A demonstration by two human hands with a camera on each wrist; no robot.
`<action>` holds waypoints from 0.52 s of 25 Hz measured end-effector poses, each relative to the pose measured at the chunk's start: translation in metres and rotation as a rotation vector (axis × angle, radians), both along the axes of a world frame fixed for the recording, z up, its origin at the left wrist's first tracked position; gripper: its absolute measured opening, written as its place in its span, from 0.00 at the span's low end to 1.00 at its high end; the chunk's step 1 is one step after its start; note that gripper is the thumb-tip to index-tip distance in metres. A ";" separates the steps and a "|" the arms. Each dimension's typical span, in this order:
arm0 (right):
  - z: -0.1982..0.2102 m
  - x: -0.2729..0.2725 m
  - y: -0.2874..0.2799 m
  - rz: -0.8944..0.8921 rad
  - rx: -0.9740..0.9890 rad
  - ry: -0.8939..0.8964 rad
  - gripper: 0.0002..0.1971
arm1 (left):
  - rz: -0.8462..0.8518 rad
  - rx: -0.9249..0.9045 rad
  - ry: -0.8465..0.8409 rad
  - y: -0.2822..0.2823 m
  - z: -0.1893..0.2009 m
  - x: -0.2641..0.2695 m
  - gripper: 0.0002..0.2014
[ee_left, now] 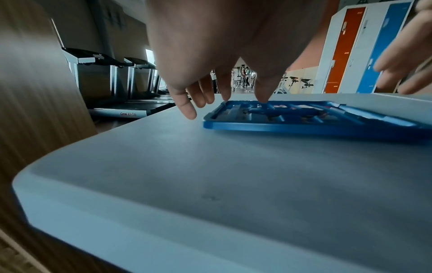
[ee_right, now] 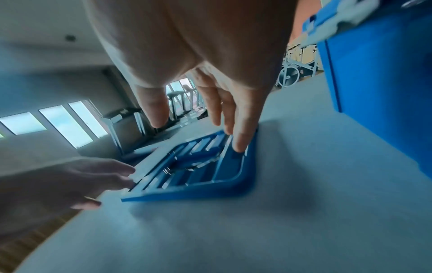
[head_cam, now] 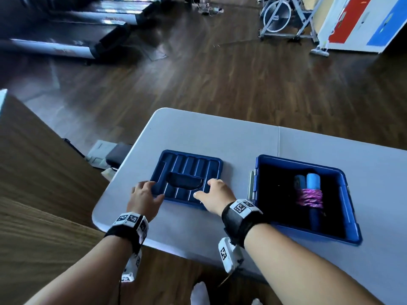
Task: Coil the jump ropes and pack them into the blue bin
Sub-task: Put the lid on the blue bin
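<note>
The blue bin (head_cam: pixel 297 165) stands open on the right of the grey table (head_cam: pixel 209 135). Inside it lies a coiled jump rope (head_cam: pixel 309 200), pink cord wound round light blue handles. Left of the bin, the blue lid (head_cam: pixel 189 168) lies flat, ribbed side up. My left hand (head_cam: pixel 144 194) hovers at the lid's near left corner with its fingers spread. My right hand (head_cam: pixel 217 193) reaches over the near right corner. In the right wrist view a fingertip (ee_right: pixel 238 147) touches the inside of the lid (ee_right: pixel 198 192) at its rim. Neither hand grips anything.
The table's rounded near left corner (ee_left: pixel 35 175) lies close behind my left hand. A wooden panel (head_cam: pixel 33 172) stands to the left. Treadmills (head_cam: pixel 66 42), an exercise bike (head_cam: pixel 282 16) and coloured lockers (head_cam: pixel 352 20) stand far off on the wooden floor.
</note>
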State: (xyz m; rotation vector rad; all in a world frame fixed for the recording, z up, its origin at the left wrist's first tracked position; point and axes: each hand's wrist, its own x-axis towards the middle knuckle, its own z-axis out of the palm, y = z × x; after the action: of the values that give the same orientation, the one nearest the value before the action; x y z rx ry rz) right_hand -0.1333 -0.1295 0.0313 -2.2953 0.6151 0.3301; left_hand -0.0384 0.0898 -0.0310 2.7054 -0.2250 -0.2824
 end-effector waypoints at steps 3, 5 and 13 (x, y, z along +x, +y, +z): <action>-0.032 0.012 0.004 -0.072 -0.080 0.147 0.35 | -0.027 0.007 0.102 0.011 -0.008 0.013 0.37; -0.044 0.017 0.007 -0.149 -0.090 0.143 0.38 | -0.037 0.004 0.139 0.014 -0.014 0.021 0.39; -0.044 0.029 0.008 -0.306 -0.026 0.169 0.31 | -0.014 -0.077 0.135 0.019 -0.005 0.036 0.32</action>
State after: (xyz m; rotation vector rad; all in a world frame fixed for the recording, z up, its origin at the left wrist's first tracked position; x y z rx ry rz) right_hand -0.1042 -0.1220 -0.0128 -2.1686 1.0467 0.3710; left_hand -0.0029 0.1083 -0.0359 2.5973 -0.2105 -0.4490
